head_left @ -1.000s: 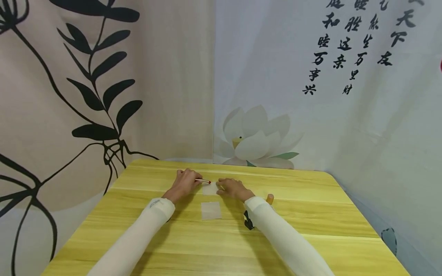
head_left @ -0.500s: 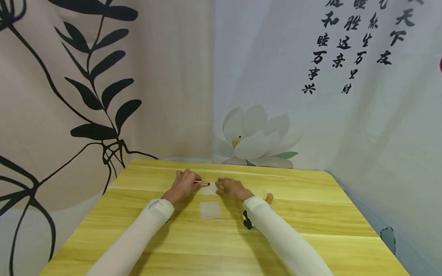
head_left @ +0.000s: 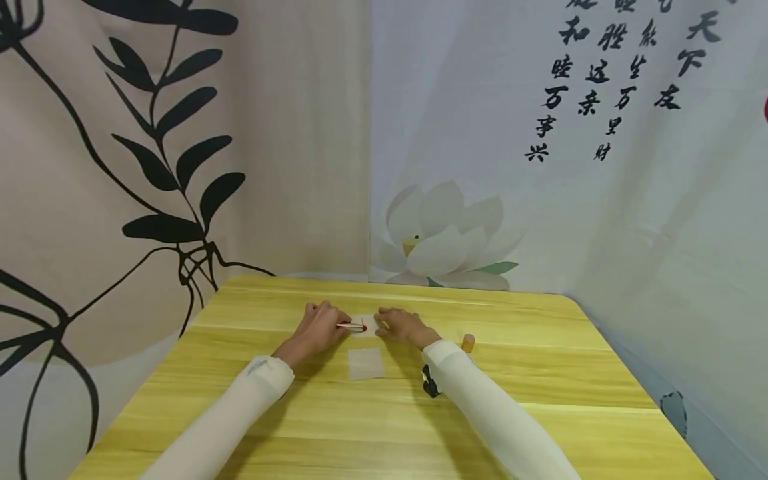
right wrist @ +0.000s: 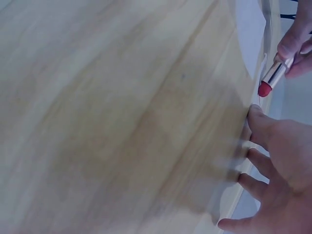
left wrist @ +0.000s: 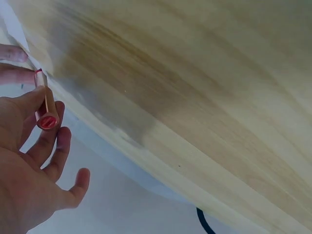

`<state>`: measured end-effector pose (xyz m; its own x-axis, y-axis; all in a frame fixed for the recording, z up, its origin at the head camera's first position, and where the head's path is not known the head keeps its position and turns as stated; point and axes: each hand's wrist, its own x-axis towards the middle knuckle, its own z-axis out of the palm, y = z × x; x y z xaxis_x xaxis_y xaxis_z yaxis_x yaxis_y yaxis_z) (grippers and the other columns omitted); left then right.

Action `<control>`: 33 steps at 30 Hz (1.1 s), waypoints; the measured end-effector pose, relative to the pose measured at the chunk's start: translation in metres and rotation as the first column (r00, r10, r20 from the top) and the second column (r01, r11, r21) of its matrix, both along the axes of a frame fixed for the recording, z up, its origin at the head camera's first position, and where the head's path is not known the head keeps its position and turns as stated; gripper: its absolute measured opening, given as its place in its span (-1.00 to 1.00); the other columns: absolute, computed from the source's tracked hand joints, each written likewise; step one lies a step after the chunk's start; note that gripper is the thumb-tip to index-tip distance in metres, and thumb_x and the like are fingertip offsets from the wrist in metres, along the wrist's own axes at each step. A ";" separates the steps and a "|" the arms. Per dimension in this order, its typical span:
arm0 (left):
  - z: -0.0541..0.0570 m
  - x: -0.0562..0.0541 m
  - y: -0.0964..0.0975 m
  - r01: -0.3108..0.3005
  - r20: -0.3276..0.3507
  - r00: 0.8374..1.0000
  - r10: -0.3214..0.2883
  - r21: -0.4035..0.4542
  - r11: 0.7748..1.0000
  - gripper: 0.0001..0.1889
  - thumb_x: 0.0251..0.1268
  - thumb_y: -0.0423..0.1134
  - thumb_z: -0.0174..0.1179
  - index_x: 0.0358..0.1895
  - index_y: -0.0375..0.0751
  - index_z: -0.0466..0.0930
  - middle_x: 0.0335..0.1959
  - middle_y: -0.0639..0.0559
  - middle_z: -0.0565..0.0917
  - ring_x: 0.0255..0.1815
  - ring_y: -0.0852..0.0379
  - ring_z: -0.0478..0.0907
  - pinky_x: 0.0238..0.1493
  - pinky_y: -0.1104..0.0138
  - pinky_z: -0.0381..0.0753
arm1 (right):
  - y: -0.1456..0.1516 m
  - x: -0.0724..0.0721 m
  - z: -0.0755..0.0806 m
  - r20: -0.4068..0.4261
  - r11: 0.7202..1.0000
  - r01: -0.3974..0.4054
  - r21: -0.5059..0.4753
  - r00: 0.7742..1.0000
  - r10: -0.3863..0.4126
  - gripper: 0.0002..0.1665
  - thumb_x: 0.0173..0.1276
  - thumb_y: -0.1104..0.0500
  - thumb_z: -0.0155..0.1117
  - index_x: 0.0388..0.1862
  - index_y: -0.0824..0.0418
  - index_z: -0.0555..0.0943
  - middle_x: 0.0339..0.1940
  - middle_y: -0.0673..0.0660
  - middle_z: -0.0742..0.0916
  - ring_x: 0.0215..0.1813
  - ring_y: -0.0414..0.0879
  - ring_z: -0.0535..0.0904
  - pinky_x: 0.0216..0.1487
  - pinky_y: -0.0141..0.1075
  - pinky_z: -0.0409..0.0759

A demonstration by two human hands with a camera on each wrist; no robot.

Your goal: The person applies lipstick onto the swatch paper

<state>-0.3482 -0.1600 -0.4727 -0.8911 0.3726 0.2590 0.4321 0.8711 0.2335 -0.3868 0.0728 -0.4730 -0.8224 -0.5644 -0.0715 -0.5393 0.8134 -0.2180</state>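
1. Pale wall hanging [head_left: 306,133], printed at left with a dark leafy plant [head_left: 159,167], behind a yellow wood-grain table [head_left: 600,400].
2. Left sleeve [head_left: 216,423], white; the small print on its cuff is too small to read.
3. Left hand [head_left: 315,330], near the table's far edge, thumb and fingers pinching a lipstick [head_left: 352,327].
4. Lipstick: held above a white paper square [head_left: 371,323], long axis roughly parallel to the far edge, red tip pointing right, toward the other hand. Its red base disc, seen from the left wrist, carries marks too faint to read.
5. Paper square: bears a thin red stroke; a second square [head_left: 365,365] lies nearer the table's front edge.
6. Right hand [head_left: 405,326]: fingers spread, fingertips at the paper's right side.
7. Orange-brown cylinder [head_left: 468,343], upright, toward the table's far right corner.
8. Black calligraphy [head_left: 597,73], upper right, partly cut off: "和睦万事兴", "胜远亲", "能生万里财", "天下友".
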 end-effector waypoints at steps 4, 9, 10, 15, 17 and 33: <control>0.000 0.004 0.000 0.019 -0.017 1.000 -0.019 -0.010 1.000 -0.84 0.37 -0.18 0.43 -0.05 -0.02 0.86 -0.17 0.11 0.82 -0.18 0.07 0.52 0.08 -0.08 0.34 | 0.001 -0.002 -0.004 -0.019 1.000 -0.022 -0.002 1.000 0.022 -0.82 0.63 0.01 0.21 -0.10 0.09 0.57 0.59 0.16 0.43 0.41 0.26 0.51 0.18 0.41 0.48; 0.000 0.007 0.001 0.032 -0.031 0.999 -0.032 -0.017 0.999 -0.83 0.36 -0.18 0.43 -0.03 0.00 0.86 -0.19 0.11 0.82 -0.20 0.09 0.52 0.07 -0.09 0.35 | 0.004 -0.003 -0.004 -0.024 0.999 -0.040 -0.016 0.999 0.039 -0.77 0.63 0.02 0.21 -0.23 0.11 0.49 0.59 0.18 0.43 0.39 0.29 0.53 0.12 0.41 0.51; 0.000 0.007 0.002 0.033 -0.033 0.999 -0.033 -0.016 0.999 -0.83 0.36 -0.18 0.44 -0.04 0.00 0.86 -0.19 0.11 0.82 -0.21 0.09 0.52 0.07 -0.09 0.35 | 0.004 -0.003 -0.003 -0.021 0.999 -0.038 -0.017 0.999 0.037 -0.77 0.63 0.02 0.21 -0.22 0.10 0.49 0.59 0.18 0.43 0.39 0.29 0.52 0.13 0.42 0.51; 0.000 0.009 0.003 0.027 -0.030 0.999 -0.027 -0.005 1.000 -0.84 0.35 -0.19 0.44 -0.05 -0.01 0.85 -0.18 0.13 0.82 -0.19 0.09 0.53 0.07 -0.07 0.34 | 0.004 -0.002 -0.004 -0.018 0.999 -0.027 -0.035 0.999 0.027 -0.81 0.62 0.02 0.22 -0.20 0.08 0.51 0.59 0.19 0.43 0.44 0.30 0.48 0.19 0.47 0.45; -0.001 0.010 0.003 0.021 -0.028 0.999 -0.021 0.014 1.000 -0.84 0.35 -0.20 0.44 -0.05 -0.03 0.84 -0.18 0.13 0.82 -0.19 0.09 0.52 0.08 -0.07 0.34 | 0.004 -0.003 -0.006 -0.018 0.999 -0.025 -0.048 1.000 0.024 -0.82 0.62 0.03 0.22 -0.18 0.08 0.51 0.59 0.19 0.43 0.46 0.30 0.46 0.21 0.50 0.41; 0.013 0.008 0.000 -0.064 -0.071 0.995 0.075 0.150 0.987 -0.90 0.37 -0.17 0.43 -0.12 -0.02 0.77 -0.37 0.19 0.72 -0.14 0.04 0.56 0.22 -0.12 0.35 | 0.006 0.001 -0.006 -0.002 0.998 0.020 -0.060 1.000 -0.020 -0.43 0.64 -0.03 0.18 0.52 0.10 0.47 0.61 0.15 0.41 0.56 0.19 0.35 0.39 0.44 0.28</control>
<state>-0.3405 -0.1602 -0.4601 -0.8892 0.2632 0.3743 0.3931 0.8581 0.3303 -0.3856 0.0787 -0.4795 -0.8337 -0.5510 -0.0358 -0.5237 0.8097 -0.2648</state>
